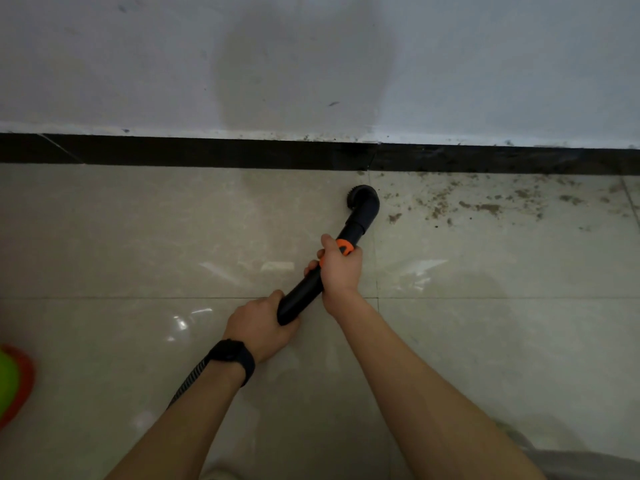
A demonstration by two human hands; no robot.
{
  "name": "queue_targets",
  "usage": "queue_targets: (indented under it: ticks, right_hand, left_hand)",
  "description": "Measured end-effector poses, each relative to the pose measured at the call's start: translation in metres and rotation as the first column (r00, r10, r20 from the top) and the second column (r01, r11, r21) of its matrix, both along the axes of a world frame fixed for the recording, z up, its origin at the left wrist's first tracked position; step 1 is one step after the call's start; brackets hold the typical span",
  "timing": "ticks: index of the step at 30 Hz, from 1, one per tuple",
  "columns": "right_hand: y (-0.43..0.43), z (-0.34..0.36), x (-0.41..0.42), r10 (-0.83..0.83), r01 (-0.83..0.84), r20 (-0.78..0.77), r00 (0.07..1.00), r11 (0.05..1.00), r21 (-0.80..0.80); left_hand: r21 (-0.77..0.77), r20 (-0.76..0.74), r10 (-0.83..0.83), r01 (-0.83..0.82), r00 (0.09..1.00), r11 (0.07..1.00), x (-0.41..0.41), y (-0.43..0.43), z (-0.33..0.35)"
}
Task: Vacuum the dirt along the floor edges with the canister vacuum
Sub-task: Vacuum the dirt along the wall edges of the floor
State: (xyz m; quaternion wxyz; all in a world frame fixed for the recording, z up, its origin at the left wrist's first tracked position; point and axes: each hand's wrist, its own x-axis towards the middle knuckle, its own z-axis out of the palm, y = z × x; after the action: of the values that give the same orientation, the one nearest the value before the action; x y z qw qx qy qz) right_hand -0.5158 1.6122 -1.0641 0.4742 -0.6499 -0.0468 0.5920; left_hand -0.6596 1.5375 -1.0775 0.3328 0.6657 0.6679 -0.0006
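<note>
Far left edge: a green and red object [10, 382] is cut off by the frame and too blurred for me to tell what it is.
Hose: the ribbed hose [192, 377] shows beside my left forearm and runs off toward the lower left.
Wrist: a black watch [233, 358] sits on my left wrist.
Left hand: my left hand [259, 325] holds the rear end of the black wand [303, 294], fingers curled round it.
Right hand: my right hand [339, 268] grips the wand further up, right at the orange collar [344, 245], thumb lying along the tube.
Nozzle: the round brush nozzle [363, 199] on the wand's bent end is down at the floor [138, 237], just in front of the black skirting [207, 154].
Dirt: brown dirt [485, 206] lies scattered over the tile to the right of the nozzle, along the skirting, with specks on the skirting's top edge.
Wall: the pale wall [104, 64] above the skirting carries a few dark scuffs.
</note>
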Motion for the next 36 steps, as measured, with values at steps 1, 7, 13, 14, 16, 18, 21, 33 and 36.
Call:
queue_targets:
  ticks: [1, 7, 13, 14, 16, 18, 21, 33, 36]
  right_hand:
    - [0.003, 0.000, 0.002, 0.001, -0.001, -0.003, 1.000, 1.000, 0.001]
    - [0.021, 0.003, 0.013, 0.002, -0.002, 0.004, 1.000, 1.000, 0.009]
    - [0.036, 0.003, 0.023, -0.008, 0.008, 0.012, 1.000, 1.000, 0.017]
    - [0.038, 0.004, 0.024, -0.007, 0.007, 0.015, 1.000, 1.000, 0.017]
    - [0.044, 0.005, 0.025, 0.002, -0.003, 0.019, 1.000, 1.000, 0.014]
    - [0.049, 0.006, 0.022, 0.016, -0.016, 0.029, 0.999, 1.000, 0.012]
    - [0.052, 0.005, 0.010, 0.022, -0.022, 0.046, 0.999, 1.000, 0.008]
    - [0.036, -0.003, -0.058, 0.149, -0.150, 0.041, 0.988, 0.989, 0.005]
    - [0.013, -0.003, -0.044, 0.047, -0.046, 0.052, 0.998, 0.999, -0.009]
  left_hand:
    - [0.003, 0.003, -0.003, 0.003, 1.000, 1.000, 0.002, 0.003, 0.000]
    - [0.021, 0.001, -0.012, 0.012, 1.000, 1.000, 0.013, 0.021, 0.001]
    - [0.026, 0.003, -0.006, 0.005, 1.000, 1.000, 0.026, 0.037, 0.000]
    - [0.032, 0.010, -0.002, 0.002, 1.000, 0.999, 0.027, 0.039, 0.000]
    - [0.039, 0.026, 0.013, -0.014, 1.000, 0.999, 0.029, 0.042, -0.001]
    - [0.045, 0.028, 0.038, -0.040, 0.999, 0.998, 0.028, 0.044, -0.001]
    - [0.038, 0.043, 0.088, -0.089, 0.995, 0.995, 0.019, 0.042, 0.000]
    - [-0.001, 0.006, 0.188, -0.188, 0.982, 0.982, -0.044, 0.020, 0.001]
    - [-0.015, 0.001, 0.091, -0.091, 0.996, 0.996, -0.039, 0.008, 0.003]
